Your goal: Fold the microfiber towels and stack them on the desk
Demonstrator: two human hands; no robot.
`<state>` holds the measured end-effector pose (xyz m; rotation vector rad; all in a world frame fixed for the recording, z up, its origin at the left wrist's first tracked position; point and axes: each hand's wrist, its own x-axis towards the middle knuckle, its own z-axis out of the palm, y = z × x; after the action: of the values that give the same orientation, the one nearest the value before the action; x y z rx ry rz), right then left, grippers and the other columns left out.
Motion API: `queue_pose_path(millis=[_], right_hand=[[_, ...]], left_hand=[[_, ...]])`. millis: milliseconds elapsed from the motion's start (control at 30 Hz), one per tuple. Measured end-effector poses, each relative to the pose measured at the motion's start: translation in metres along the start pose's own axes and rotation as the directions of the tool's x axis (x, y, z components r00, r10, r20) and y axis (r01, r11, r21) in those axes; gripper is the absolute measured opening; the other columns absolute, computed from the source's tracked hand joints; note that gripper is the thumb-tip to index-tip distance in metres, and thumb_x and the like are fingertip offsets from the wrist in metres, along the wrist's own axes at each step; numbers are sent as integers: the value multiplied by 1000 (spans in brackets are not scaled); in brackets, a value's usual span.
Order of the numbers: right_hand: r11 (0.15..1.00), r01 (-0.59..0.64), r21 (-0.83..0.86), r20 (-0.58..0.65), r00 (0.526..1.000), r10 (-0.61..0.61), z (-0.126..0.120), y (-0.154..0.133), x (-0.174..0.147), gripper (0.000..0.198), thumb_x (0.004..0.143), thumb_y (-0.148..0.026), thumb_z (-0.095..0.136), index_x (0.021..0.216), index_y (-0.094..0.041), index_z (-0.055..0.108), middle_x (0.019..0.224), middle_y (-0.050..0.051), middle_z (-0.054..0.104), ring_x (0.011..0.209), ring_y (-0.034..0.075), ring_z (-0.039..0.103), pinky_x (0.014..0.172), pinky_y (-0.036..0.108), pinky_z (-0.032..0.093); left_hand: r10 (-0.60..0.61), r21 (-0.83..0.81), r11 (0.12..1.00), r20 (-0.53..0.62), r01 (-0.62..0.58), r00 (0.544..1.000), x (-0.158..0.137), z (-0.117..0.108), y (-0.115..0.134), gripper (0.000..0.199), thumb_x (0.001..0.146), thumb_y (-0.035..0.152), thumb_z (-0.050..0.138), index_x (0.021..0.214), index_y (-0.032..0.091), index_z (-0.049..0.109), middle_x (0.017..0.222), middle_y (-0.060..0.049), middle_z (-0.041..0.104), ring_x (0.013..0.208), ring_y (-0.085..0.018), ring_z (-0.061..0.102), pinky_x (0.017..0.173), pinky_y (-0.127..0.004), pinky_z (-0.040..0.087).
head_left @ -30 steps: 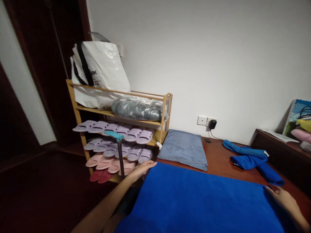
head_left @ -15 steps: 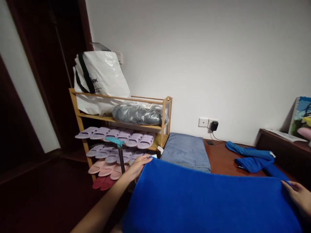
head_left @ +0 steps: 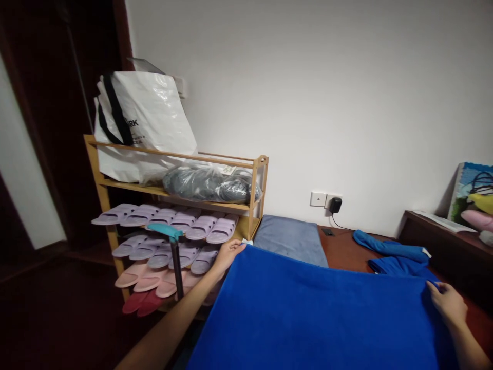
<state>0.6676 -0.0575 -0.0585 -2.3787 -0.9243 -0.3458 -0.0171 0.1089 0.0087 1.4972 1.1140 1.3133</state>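
Observation:
A bright blue towel (head_left: 316, 313) is stretched between my two hands, its lower part running out of the picture. My left hand (head_left: 230, 253) pinches its upper left corner, where a small white label sticks out. At the upper right corner, my right hand (head_left: 449, 303) has fingers closed on the cloth. Behind the towel lies a folded grey-blue cloth (head_left: 290, 239) on the reddish-brown table (head_left: 339, 249). Farther right on that surface, rolled or folded blue cloths (head_left: 393, 246) lie partly hidden by the towel's upper edge.
A wooden shoe rack (head_left: 256, 190) carries rows of lilac, pink and red slippers (head_left: 185, 220). On its top stand a white bag (head_left: 150, 113) and a plastic-wrapped grey bundle (head_left: 210, 182). A teal-topped pole (head_left: 175, 257) rises before it. A black plug (head_left: 335, 205) sits in the wall.
My right hand has come inward to the left with its corner, and my left hand has risen slightly. The camera view has shifted a little to the right.

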Motion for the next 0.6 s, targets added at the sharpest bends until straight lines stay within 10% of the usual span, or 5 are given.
queue_pose_path(millis=[233,300,433,600], right_hand=[[981,101,-163,24,995,-99,-7,-33,-28,73,77,-66,27,113,-10,58,105,22,59,97,42,55,78,52,44],[959,206,-195,59,978,-199,-9,-43,-44,73,79,-65,24,121,-13,53,118,20,54,108,40,50,86,53,40],[907,377,-187,297,902,-313,-5,-47,-75,68,82,-63,22,134,-25,43,137,8,44,124,28,42,95,50,37],[895,371,-248,334,900,-280,-8,-47,-91,70,81,-61,18,136,-25,42,141,5,39,131,22,34,99,48,34]], left_hand=[[161,340,930,-29,-142,986,-30,3,19,39,72,33,66,109,20,59,121,-11,55,119,-30,46,97,-44,37],[278,551,756,219,-354,935,-68,3,34,50,85,33,54,133,24,43,142,-11,39,131,-30,33,105,-49,28],[111,539,575,693,-615,712,-143,2,55,65,92,38,49,146,37,14,153,-1,18,138,-29,20,109,-51,21],[73,522,544,750,-657,657,-173,0,49,64,90,37,52,145,39,18,151,0,21,136,-29,24,109,-53,20]])
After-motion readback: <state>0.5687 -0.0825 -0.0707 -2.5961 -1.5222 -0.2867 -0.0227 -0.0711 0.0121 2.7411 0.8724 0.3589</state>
